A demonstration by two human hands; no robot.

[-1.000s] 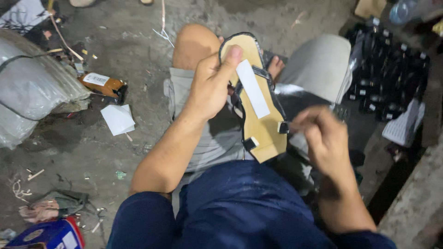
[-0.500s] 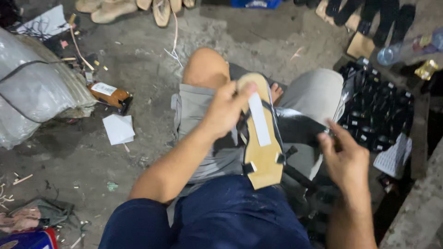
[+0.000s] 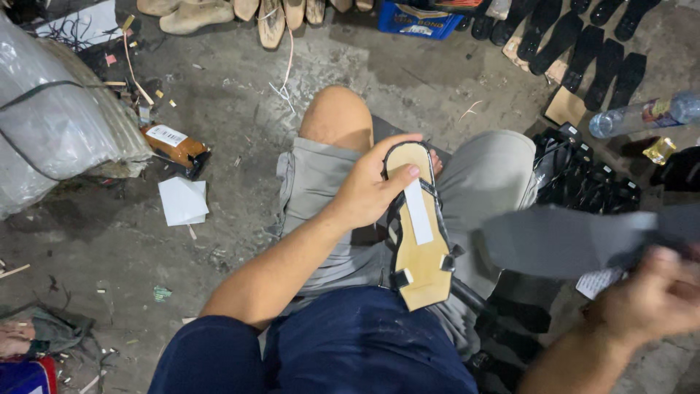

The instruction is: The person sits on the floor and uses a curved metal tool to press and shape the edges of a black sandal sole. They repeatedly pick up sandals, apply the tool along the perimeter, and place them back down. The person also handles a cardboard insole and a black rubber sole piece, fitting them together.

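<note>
Tan sandal insole with black straps (image 3: 417,233) lies underside up on lap, at centre, toe toward 12 o'clock; strap ends folded over onto its edge, white paper strip down middle. No outsole on it yet, so sole-fitting step looks undone.

Left hand (image 3: 368,191) grips toe end, fingers curled round edge, thumb across top.

Right hand (image 3: 652,299), at 4 o'clock, pinches dark grey flat sole sheet (image 3: 561,237), motion-blurred, apart from insole.

Black sole blanks (image 3: 583,47) in row on concrete floor (image 3: 240,131) at 1 o'clock; clear plastic bottle (image 3: 642,113) at 2 o'clock.
</note>
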